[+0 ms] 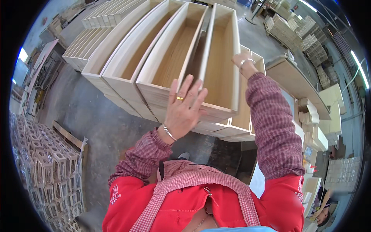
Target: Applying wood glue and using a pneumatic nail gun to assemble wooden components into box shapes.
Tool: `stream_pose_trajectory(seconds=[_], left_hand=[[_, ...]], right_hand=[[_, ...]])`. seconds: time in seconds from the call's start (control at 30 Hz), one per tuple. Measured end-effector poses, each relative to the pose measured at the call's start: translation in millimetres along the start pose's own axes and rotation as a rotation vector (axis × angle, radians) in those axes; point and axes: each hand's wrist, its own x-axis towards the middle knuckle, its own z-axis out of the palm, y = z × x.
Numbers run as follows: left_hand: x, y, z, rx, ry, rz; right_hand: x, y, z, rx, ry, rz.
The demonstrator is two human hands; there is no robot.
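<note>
Long open-topped wooden drawer boxes with pale sides and brown bottoms stand side by side in front of me. My left hand (186, 104), a ring and a bracelet on it, lies with fingers spread against the near end of the rightmost upper drawer box (220, 58). This box sits slightly apart from its neighbour (174, 48), with a narrow dark gap between them. At that same box's right wall, my right hand (244, 63) is closed on the edge, its fingertips partly hidden.
More drawer boxes (87, 44) stand at the far left. A wrapped stack of wooden pieces with round holes (42, 162) is at the lower left. To the right is a wooden board (297, 83). Another person (322, 208) is at the lower right edge.
</note>
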Motion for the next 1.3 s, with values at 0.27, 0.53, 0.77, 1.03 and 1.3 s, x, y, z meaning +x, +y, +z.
stream_pose_trajectory(seconds=[0.27,0.53,0.77,1.03,1.3], left_hand=[[-18,-30,-16,0.148,-0.091,0.019],[-14,16,-16,0.020,-0.092,0.130],[-7,141,24,-0.373,-0.224,0.489],[-42,308,60,-0.803,-0.662,0.869],[-140,480,56,-0.917,-1.137,1.408]], right_hand=[[-33,-43,15,0.116,-0.130,0.057],[-79,36,26,0.390,-0.052,-0.032],[-303,260,-2,0.234,0.094,0.174],[-660,385,45,0.360,0.349,1.138],[-845,338,186,0.616,0.526,1.697]])
